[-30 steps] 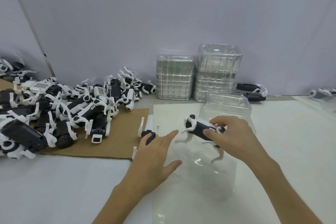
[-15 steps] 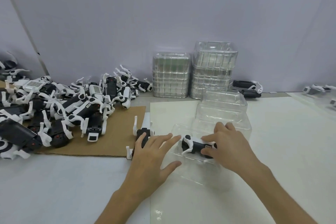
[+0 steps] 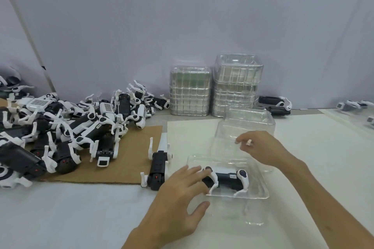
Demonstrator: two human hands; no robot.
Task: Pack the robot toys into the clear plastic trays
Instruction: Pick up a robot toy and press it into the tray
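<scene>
A black-and-white robot toy (image 3: 226, 180) lies on its side in a clear plastic tray (image 3: 261, 190) in front of me. My left hand (image 3: 182, 194) has straight, spread fingers, and their tips touch the toy's left end at the tray's rim. My right hand (image 3: 261, 149) is behind that tray, with thumb and forefinger pinching the near edge of an empty clear tray (image 3: 249, 121). Another robot toy (image 3: 157, 168) lies on its back just left of the filled tray.
A large pile of robot toys (image 3: 81, 127) covers a brown cardboard sheet (image 3: 129, 163) on the left. Two stacks of clear trays (image 3: 190, 91) (image 3: 236, 85) stand against the back wall. One toy (image 3: 275, 104) lies beside them, with more toys (image 3: 352, 105) at the far right.
My right hand set the toy down into the near tray, let go and moved back to the empty tray behind. My left hand slid right onto the toy's end.
</scene>
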